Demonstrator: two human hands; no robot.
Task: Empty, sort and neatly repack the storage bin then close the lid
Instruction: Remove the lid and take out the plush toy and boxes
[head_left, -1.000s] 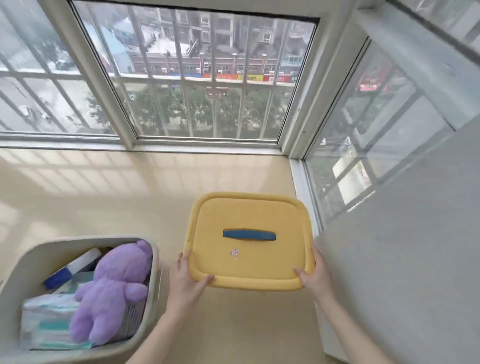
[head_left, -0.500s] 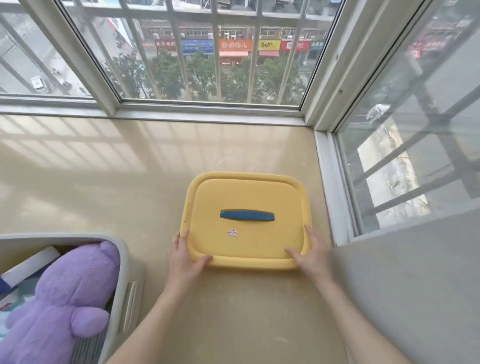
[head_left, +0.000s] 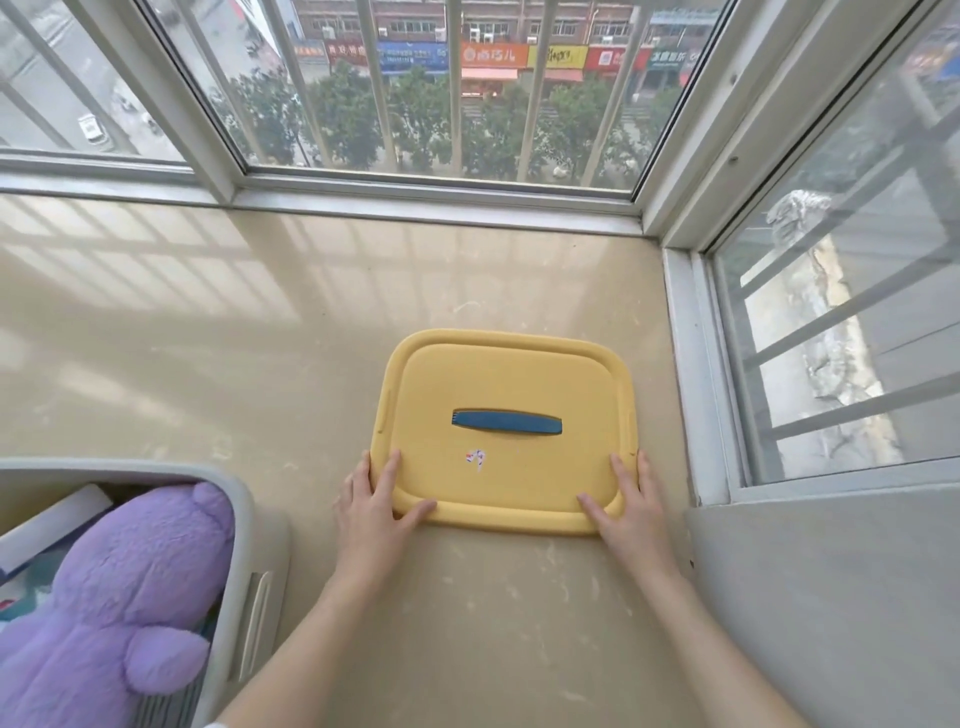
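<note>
Lowered since a second ago: yellow lid (head_left: 506, 431) now flat on floor (head_left: 208, 338), 3 o'clock of open bin (head_left: 244, 519). Left hand (head_left: 371, 512), right hand (head_left: 626, 514) spread-fingered, gripping lid's near corners. Purple plush (head_left: 119, 597) inside; emptying likely next.

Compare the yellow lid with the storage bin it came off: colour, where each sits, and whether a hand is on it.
The yellow lid is bright yellow with a blue handle; the storage bin is pale grey-beige. The lid lies flat near the right-hand window; the bin stands at the lower left, open, with a purple plush toy inside. The left hand and right hand both rest on the lid's near corners; neither touches the bin. Both sit on the same beige floor and have rounded corners.
</note>
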